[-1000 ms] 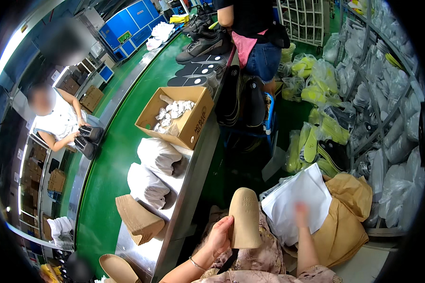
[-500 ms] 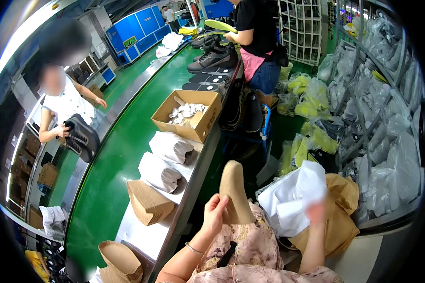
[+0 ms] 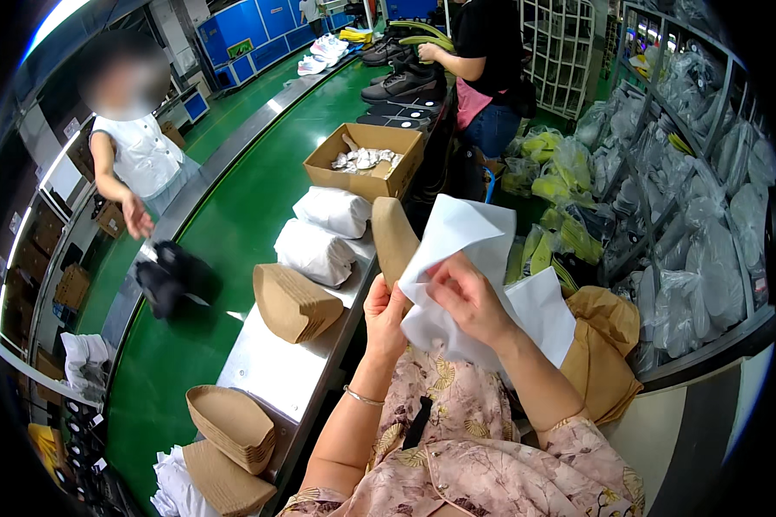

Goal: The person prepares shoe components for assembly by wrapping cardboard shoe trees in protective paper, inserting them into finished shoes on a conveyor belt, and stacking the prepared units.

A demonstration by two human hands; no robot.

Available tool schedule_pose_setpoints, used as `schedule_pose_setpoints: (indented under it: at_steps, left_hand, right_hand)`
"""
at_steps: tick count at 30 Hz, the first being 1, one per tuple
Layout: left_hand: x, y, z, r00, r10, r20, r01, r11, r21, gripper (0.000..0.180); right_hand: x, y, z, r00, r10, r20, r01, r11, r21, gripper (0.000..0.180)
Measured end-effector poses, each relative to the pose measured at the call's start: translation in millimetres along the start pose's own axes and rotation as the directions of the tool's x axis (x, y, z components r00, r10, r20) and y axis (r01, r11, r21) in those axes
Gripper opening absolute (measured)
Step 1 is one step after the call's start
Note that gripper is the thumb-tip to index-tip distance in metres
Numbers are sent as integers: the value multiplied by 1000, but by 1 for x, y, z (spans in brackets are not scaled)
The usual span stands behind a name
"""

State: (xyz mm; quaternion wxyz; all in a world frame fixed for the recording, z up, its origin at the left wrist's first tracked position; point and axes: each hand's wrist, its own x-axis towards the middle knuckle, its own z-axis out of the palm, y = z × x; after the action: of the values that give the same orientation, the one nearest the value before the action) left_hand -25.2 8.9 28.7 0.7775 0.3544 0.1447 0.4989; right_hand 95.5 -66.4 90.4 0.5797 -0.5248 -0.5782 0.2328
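Observation:
My left hand (image 3: 386,314) pinches a brown moulded paper shoe insert (image 3: 391,234) at its lower end, the rounded tip pointing up. In front of me my right hand (image 3: 466,297) grips a thin white paper sheet (image 3: 470,226), its fingers bent into the paper. The sheet's left edge overlaps the insert and hides part of it. To the left, on a steel ledge (image 3: 263,375), stand nested brown inserts (image 3: 293,302) beside two white paper-wrapped bundles (image 3: 315,250). More nested inserts (image 3: 233,426) lie nearer. At my right lie more white sheets (image 3: 545,310) on brown paper (image 3: 602,345).
Beyond the ledge runs a green conveyor (image 3: 259,185), with blurred dark shoes (image 3: 174,277) near a co-worker (image 3: 138,159). A cardboard box (image 3: 362,159) of crumpled paper stands farther along. Another person (image 3: 483,65) holds yellow-green pieces. A metal rack (image 3: 698,172) of bagged goods bounds the right.
My right hand has brought a white sheet leftward from the pile to the insert. The co-worker across has let go of the dark shoes, now at the conveyor. The view has shifted slightly.

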Motion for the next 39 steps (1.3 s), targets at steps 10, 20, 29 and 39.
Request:
schedule_pose_setpoints:
  at_steps: [10, 20, 29, 39]
  left_hand:
    - [-28, 13, -31, 976, -107, 192, 140, 975, -173, 35]
    - [-44, 13, -44, 924, -325, 199, 372, 883, -285, 34]
    - [-13, 36, -49, 999, -26, -38, 38, 930, 364, 27]
    - [-21, 23, 11, 953, 201, 226, -288, 836, 468, 59]
  right_hand:
    - [43, -10, 42, 919, -377, 118, 335, 586, -738, 71]
    - [50, -5, 45, 982, 57, 179, 37, 876, -481, 94]
    - [69, 21, 28, 995, -72, -71, -9, 639, -769, 66]
    - [69, -21, 59, 874, -433, -220, -1, 451, -892, 67]
